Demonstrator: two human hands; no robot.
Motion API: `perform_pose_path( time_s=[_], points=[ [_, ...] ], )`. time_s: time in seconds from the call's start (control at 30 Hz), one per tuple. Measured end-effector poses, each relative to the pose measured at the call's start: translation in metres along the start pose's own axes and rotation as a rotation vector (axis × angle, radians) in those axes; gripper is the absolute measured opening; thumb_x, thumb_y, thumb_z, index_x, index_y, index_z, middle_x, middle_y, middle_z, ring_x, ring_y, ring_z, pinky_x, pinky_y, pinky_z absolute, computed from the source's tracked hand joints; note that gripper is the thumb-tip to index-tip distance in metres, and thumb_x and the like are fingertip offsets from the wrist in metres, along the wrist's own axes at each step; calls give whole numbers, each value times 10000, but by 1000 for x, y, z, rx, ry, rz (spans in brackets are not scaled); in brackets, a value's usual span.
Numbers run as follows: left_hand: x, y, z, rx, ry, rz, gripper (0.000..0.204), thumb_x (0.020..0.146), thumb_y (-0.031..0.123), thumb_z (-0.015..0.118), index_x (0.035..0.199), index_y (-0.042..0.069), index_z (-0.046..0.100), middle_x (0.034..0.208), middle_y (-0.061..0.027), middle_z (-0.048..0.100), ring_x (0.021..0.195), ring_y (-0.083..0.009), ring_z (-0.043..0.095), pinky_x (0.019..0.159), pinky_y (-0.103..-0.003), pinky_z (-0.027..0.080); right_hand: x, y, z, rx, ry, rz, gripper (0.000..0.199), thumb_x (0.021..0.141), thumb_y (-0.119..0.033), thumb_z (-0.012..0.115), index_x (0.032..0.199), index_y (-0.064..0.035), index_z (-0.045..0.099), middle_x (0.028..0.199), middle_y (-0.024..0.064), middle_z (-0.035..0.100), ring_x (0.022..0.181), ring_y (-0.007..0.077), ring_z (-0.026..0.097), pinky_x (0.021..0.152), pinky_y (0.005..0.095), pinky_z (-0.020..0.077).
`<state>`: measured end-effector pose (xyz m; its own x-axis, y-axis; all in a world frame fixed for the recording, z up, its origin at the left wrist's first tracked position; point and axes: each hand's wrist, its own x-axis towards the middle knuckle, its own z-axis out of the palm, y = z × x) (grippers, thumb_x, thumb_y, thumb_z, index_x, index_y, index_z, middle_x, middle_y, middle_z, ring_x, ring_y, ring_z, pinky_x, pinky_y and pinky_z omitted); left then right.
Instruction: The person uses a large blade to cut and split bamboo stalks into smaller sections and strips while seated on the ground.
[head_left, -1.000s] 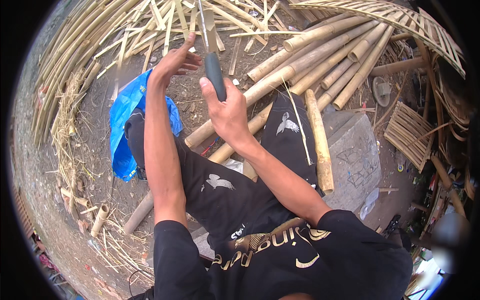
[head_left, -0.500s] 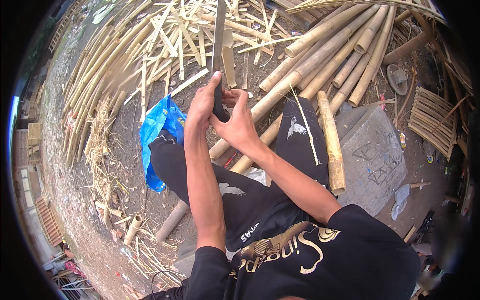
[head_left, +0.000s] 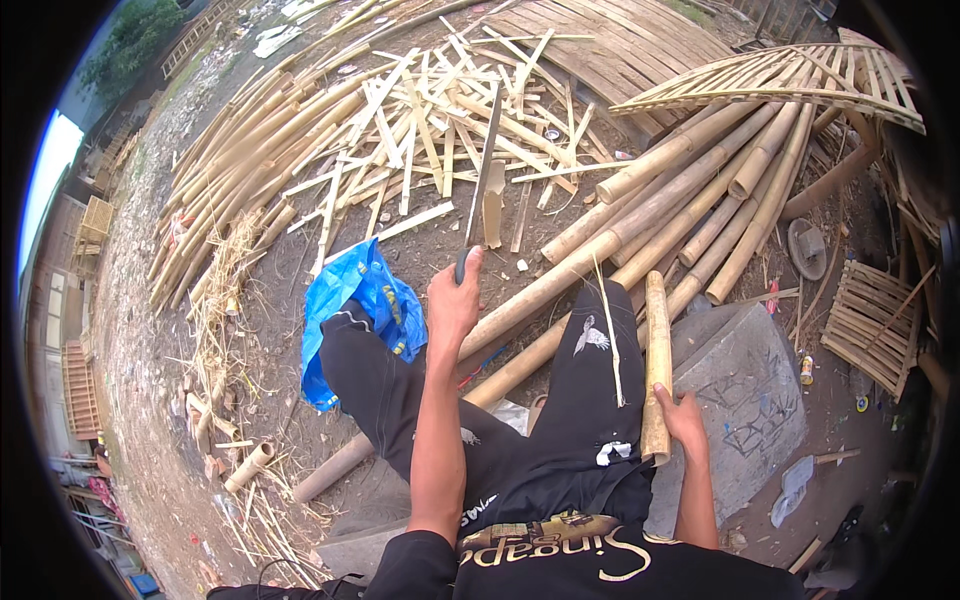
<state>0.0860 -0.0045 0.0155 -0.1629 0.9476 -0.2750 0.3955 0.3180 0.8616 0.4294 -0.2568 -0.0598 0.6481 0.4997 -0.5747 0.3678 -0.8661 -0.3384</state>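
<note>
The left hand (head_left: pixel 452 305) was raised in front of the person, its fingers wrapped shut around the dark handle of a long knife (head_left: pixel 481 187). The blade rose straight up out of the top of the fist, its tip pointing away from the person. A short, pale piece of split bamboo (head_left: pixel 493 218) sat against the blade's right side, just above the fist and clear of the fingers; whether it was stuck on the blade or only behind it could not be told.

The right hand (head_left: pixel 682 420) rested low, to the right of the knife hand and well apart from it. Its fingers were curled around the near end of a short bamboo section (head_left: pixel 656 350), which ran from the palm up and away, lying along the right edge of the person's right leg, on the edge of a grey concrete slab (head_left: pixel 745 400). A thin bamboo sliver (head_left: pixel 609 330) lay across the dark trouser leg just left of that section.

Behind the knife hand, a long bamboo pole (head_left: pixel 560 280) slanted under the legs, one of a bundle of whole poles running up to the right. Left of the knife hand, a crumpled blue plastic bag (head_left: pixel 360 300) lay on the dirt beside the left knee. Beyond the knife's tip, a heap of split bamboo slats (head_left: pixel 420 130) was scattered over the ground.
</note>
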Motion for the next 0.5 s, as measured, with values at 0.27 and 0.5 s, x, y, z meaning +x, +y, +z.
perform_pose_path(
  time_s=[0.27,0.5],
  points=[
    [-25,-14,14,0,273,-60,620,1001,506,522,799,-66,653,667,-260,626,685,-430,651,676,-509,475,-26,-16,-1,603,-204,-12,660,789,-215,830,1236,146,506,1050,213,659,814,268,707,646,373,585],
    [-16,-38,44,-232,330,20,622,1023,491,509,706,-44,543,556,-57,499,507,-167,604,496,-380,625,-58,-60,-45,841,-229,-185,584,837,-101,751,1296,21,411,954,168,637,669,258,684,560,370,583]
  ],
)
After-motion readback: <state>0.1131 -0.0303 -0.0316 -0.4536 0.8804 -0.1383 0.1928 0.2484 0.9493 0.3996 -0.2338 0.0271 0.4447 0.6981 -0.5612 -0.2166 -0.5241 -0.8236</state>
